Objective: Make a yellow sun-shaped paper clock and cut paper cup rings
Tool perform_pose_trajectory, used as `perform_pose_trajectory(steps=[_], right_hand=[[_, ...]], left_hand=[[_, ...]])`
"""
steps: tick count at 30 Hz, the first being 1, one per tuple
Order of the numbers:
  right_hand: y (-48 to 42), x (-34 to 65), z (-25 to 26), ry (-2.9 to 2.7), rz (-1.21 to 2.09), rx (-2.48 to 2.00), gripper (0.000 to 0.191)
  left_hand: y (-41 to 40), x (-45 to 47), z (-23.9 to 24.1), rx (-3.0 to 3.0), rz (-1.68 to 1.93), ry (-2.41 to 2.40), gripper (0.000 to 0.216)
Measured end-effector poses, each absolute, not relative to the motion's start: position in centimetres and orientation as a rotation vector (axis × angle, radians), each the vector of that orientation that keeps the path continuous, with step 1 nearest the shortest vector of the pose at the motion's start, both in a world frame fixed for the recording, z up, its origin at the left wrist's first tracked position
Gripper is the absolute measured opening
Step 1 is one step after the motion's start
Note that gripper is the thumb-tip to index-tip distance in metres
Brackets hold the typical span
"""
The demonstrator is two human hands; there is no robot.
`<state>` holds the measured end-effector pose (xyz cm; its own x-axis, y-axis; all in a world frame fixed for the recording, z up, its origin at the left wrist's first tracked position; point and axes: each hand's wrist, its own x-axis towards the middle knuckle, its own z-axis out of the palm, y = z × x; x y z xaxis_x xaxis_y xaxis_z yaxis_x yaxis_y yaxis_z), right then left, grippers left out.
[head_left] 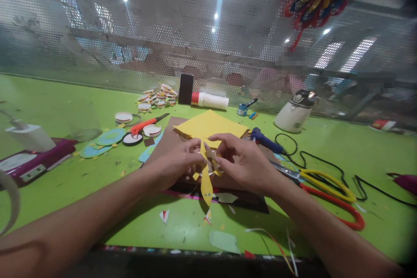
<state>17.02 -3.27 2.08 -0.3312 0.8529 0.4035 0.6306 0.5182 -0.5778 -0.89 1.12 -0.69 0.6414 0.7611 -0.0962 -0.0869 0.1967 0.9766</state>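
In the middle of the table, a yellow paper cutout point(206, 184) with a pointed, leaf-shaped end and two small blue eye dots lies toward me. The fingers of my left hand point(182, 156) pinch its narrow upper part from the left. From the right, the thumb and forefinger of my right hand point(243, 158) close on a small pale piece beside the cutout, too small to name. Under my fingers sits a round thing with small yellow tabs point(216, 173), mostly hidden. Just beyond both hands, a yellow paper sheet point(210, 124) rests on a brown board point(166, 145).
Orange-handled scissors point(143, 125), blue paper discs point(110, 137) and stacked white rings point(159, 95) lie left. At right are a blue glue gun point(267, 140) with a black cord, large scissors point(329, 186) and a white kettle point(295, 113). Paper scraps point(224, 241) litter the front edge.
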Motion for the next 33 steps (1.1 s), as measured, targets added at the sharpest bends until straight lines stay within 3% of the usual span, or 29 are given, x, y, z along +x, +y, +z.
perform_pose_trajectory(steps=[9, 19, 33], right_hand=[[-3.14, 17.27, 1.89, -2.087, 0.396, -1.254, 0.031], [-3.19, 17.38, 1.96, -2.058, 0.396, -1.205, 0.028], [-2.68, 17.35, 1.31, -1.965, 0.497, -1.282, 0.029]], left_hand=[[1.34, -0.68, -0.58, 1.111, 0.615, 0.545, 0.022], [1.39, -0.58, -0.6, 1.043, 0.634, 0.423, 0.032], [0.6, -0.56, -0.41, 1.186, 0.611, 0.625, 0.043]])
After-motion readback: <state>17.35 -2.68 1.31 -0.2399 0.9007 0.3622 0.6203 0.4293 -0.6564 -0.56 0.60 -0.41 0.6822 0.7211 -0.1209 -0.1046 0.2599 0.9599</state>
